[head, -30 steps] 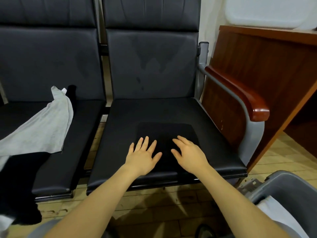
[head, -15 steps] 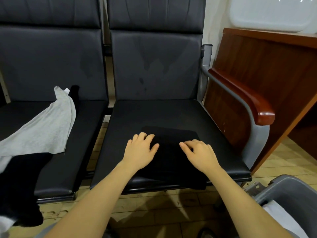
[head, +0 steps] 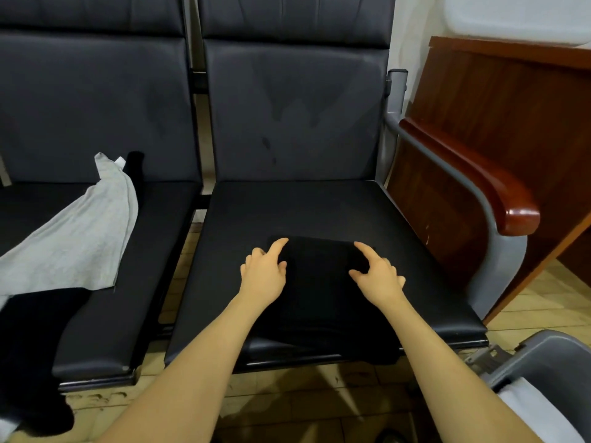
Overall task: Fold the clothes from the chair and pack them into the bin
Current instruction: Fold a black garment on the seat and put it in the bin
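A black folded cloth [head: 319, 282] is laid flat on the seat of the right chair [head: 319, 206], near the front edge, and a bit of it is hung over that edge. The left hand [head: 263, 273] is placed on the left side of the cloth, and the right hand [head: 377, 276] is placed on its right side. On each hand the pointing finger is stretched out toward a far corner of the cloth, while the other fingers are bent in a little. It cannot be told if the cloth is pinched or only touched. On the left chair [head: 105, 314] a gray cloth [head: 73, 241] is spread out, and another black cloth [head: 28, 346] is draped over the front of that seat. A gray bin [head: 550, 356] is seen at the bottom right on the floor, with something white [head: 537, 414] inside it. A wooden armrest [head: 479, 180] is fixed beside the right chair.
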`<action>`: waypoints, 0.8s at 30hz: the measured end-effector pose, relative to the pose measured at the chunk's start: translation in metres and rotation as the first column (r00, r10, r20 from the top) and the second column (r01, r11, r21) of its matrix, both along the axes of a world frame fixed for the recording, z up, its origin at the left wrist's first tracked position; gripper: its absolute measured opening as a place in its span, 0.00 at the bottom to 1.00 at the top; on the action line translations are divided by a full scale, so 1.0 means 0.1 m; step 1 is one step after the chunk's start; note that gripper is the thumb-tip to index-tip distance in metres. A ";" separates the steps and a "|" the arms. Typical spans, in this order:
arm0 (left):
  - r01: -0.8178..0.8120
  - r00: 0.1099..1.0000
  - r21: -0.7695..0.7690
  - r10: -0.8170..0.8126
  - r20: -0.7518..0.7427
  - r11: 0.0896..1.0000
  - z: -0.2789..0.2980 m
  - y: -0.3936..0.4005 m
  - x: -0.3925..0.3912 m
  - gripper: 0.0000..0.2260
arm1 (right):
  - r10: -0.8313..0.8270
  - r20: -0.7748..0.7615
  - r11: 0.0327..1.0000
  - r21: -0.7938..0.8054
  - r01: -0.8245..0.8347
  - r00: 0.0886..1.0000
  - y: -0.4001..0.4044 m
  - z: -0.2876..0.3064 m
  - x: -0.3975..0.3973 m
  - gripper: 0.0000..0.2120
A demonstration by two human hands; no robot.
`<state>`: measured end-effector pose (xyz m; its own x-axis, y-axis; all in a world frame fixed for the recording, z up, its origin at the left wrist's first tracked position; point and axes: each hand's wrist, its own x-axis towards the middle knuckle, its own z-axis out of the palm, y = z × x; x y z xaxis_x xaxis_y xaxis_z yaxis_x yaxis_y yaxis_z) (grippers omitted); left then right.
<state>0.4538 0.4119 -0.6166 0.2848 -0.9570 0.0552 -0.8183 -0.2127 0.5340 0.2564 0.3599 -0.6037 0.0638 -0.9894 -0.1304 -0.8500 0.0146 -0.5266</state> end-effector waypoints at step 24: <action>0.148 0.977 -0.603 -0.210 -0.034 0.784 1.21 0.81 -0.33 0.18 | 0.259 0.400 0.854 -0.520 -0.015 0.879 0.96 1.18 -0.36 0.15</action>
